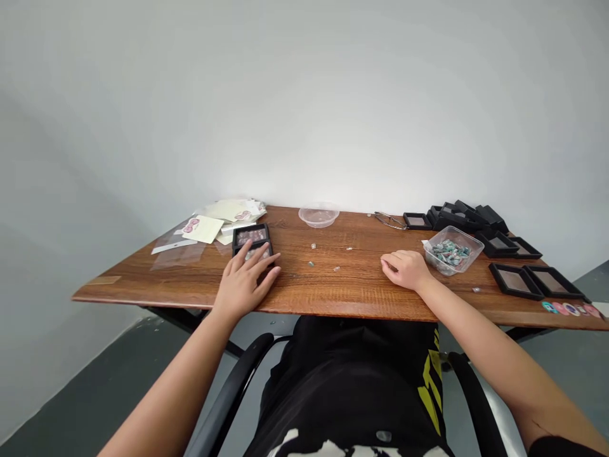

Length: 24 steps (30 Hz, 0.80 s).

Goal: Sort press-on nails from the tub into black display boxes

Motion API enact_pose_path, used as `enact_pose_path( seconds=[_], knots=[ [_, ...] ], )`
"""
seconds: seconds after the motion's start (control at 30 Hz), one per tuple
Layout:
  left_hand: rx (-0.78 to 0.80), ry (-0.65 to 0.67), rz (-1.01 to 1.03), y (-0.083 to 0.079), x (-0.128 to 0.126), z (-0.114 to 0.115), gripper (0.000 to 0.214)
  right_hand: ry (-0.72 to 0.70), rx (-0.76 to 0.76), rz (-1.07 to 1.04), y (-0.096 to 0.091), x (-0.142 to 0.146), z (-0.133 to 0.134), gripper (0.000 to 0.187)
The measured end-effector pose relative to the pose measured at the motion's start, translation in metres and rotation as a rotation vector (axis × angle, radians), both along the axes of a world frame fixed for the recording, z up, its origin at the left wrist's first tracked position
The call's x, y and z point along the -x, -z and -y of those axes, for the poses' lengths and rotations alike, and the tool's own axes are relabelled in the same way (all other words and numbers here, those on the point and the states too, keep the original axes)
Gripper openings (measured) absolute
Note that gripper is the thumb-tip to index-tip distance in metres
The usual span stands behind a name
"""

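Note:
My left hand [247, 279] lies with its fingers spread over a black framed box [251, 235] that holds pinkish pieces behind a clear window. A second black frame with pale pieces is partly covered by those fingers. On the right, my right hand [404, 269] rests on the tabletop with its fingers curled in. Whatever it may hold is hidden. Just beyond it stands a clear plastic tub [469, 257] heaped with small blue-green and white pieces [450, 252]. Between the hands lie a few tiny clear bits, one a small greenish piece [311, 263].
Cream cards [203, 229] and clear sleeves [176, 259] lie at the left. A shallow clear lid [319, 217] and tweezers [390, 221] sit near the wall. Black boxes [459, 217] pile up at the back right, with open-faced frames [516, 280] and round stickers [571, 309] nearer.

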State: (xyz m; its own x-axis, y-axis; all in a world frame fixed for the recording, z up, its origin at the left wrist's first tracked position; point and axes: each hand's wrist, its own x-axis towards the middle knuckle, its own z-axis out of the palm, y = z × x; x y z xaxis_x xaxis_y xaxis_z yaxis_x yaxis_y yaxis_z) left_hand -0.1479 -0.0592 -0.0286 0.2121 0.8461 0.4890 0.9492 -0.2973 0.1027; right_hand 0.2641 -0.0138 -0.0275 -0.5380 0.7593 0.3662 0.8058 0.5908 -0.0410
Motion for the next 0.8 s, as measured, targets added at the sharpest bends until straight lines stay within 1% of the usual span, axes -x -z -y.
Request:
enact_pose_path(
  seconds=[0.07,0.2,0.27,0.37,0.43,0.53,0.63,0.8],
  knots=[
    [0.038,0.076,-0.030,0.001,-0.007,0.005,0.051,0.016,0.012,0.007,0.000,0.000,-0.001,0.030],
    [0.164,0.289,-0.109,0.005,-0.028,0.012,0.059,0.039,0.057,0.029,-0.004,0.002,-0.002,0.031],
    [0.218,0.344,-0.132,0.006,-0.039,0.011,0.064,0.048,0.078,0.039,-0.007,0.004,-0.001,0.031],
    [0.269,0.354,-0.142,0.006,-0.051,0.006,0.069,0.062,0.092,0.041,-0.012,0.006,0.001,0.031],
    [0.289,0.351,-0.144,0.004,-0.058,0.001,0.069,0.074,0.086,0.032,-0.016,0.007,0.002,0.030],
    [0.304,0.351,-0.150,0.000,-0.068,-0.007,0.061,0.093,0.061,0.006,-0.020,0.007,0.004,0.030],
    [0.304,0.355,-0.156,-0.004,-0.079,-0.015,0.051,0.084,0.051,-0.016,-0.020,0.006,0.004,0.033],
    [0.289,0.400,-0.153,-0.006,-0.099,-0.030,0.043,0.047,0.112,-0.005,-0.015,0.003,0.001,0.037]
  ],
)
